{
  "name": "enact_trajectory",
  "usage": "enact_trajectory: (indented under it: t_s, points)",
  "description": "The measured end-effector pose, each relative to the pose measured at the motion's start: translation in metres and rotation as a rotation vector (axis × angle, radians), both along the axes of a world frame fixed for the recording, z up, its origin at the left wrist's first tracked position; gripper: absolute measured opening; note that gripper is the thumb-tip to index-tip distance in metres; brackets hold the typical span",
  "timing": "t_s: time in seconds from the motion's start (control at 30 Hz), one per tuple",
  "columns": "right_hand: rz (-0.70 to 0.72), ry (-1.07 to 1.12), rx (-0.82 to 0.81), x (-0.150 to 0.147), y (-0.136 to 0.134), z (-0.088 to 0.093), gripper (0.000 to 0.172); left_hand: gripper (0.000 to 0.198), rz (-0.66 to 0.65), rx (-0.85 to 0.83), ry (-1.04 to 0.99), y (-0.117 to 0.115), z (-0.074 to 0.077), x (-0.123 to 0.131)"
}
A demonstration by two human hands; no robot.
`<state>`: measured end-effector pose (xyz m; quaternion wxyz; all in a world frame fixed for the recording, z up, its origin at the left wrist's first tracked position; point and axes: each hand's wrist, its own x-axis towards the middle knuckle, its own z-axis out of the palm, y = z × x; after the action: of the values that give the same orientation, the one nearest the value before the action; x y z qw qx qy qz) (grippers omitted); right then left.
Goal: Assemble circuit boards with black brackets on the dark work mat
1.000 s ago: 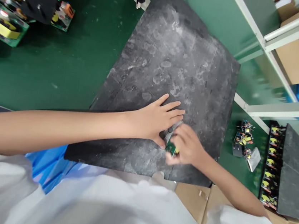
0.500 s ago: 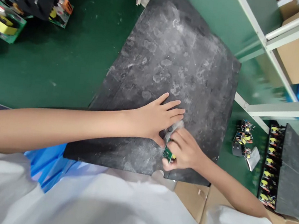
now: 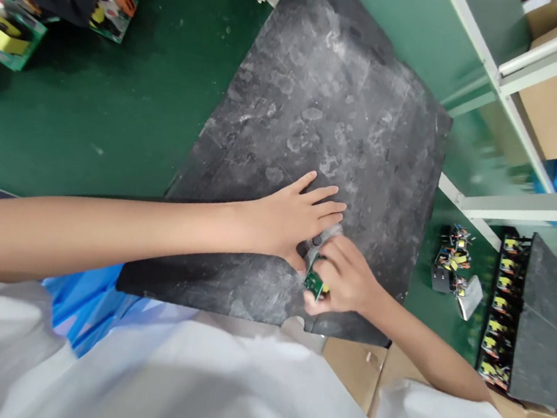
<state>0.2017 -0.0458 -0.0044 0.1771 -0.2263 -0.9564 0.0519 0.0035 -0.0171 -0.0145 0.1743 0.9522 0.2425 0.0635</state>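
A large dark grey foam sheet (image 3: 320, 106) lies on the green bench (image 3: 119, 110). My left hand (image 3: 287, 220) rests flat on the sheet near its front edge, fingers stretched out and slightly spread. Right beside it, my right hand (image 3: 343, 280) is closed around a small green circuit board (image 3: 314, 282) with a yellow part. A greyish piece (image 3: 320, 240) sits between the two hands, touching the board; I cannot make out what it is.
Larger green circuit boards with yellow parts (image 3: 8, 24) sit at the far left. A small heap of boards (image 3: 453, 262) and a black tray of boards (image 3: 503, 308) lie to the right. Metal shelving (image 3: 510, 115) holds cardboard boxes. Cardboard cartons (image 3: 360, 373) stand below the bench.
My right hand has edged slightly towards my left hand with the small board. The left hand has stayed flat on the sheet.
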Motion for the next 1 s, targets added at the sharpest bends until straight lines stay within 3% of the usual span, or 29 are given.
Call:
enact_trajectory:
  t_s: [0.17, 0.3, 0.43, 0.57, 0.7, 0.8, 0.93, 1.0]
  points:
    - [-0.128, 0.050, 0.059, 0.0003, -0.0003, 0.0006, 0.013, 0.097, 0.014, -0.012, -0.016, -0.0006, 0.0004, 0.0000]
    - [-0.013, -0.022, 0.024, 0.0005, 0.0002, 0.0005, 0.013, 0.096, 0.012, -0.004, -0.028, -0.0004, 0.0000, 0.0002]
    - [-0.122, 0.018, 0.070, 0.0006, 0.0008, 0.0012, 0.013, 0.094, 0.021, -0.021, -0.024, 0.0001, -0.0008, 0.0003]
    - [-0.005, -0.028, 0.026, -0.0013, -0.0027, 0.0020, 0.014, 0.095, 0.007, -0.012, -0.021, 0.0002, -0.0006, -0.0001]
    - [-0.127, 0.018, 0.049, -0.0031, -0.0038, 0.0017, 0.012, 0.097, 0.013, -0.025, -0.019, 0.0002, 0.0000, -0.0002]
    - [0.023, -0.009, 0.032, -0.0054, -0.0052, 0.0007, 0.016, 0.094, 0.008, -0.021, -0.026, 0.0003, -0.0006, -0.0001]
    - [-0.127, 0.058, 0.055, -0.0050, -0.0013, -0.0004, 0.013, 0.096, 0.011, -0.012, -0.038, 0.0006, -0.0020, -0.0002]
    - [-0.081, 0.028, 0.040, -0.0050, -0.0003, -0.0003, 0.013, 0.097, 0.001, -0.010, -0.030, 0.0005, -0.0022, -0.0004]
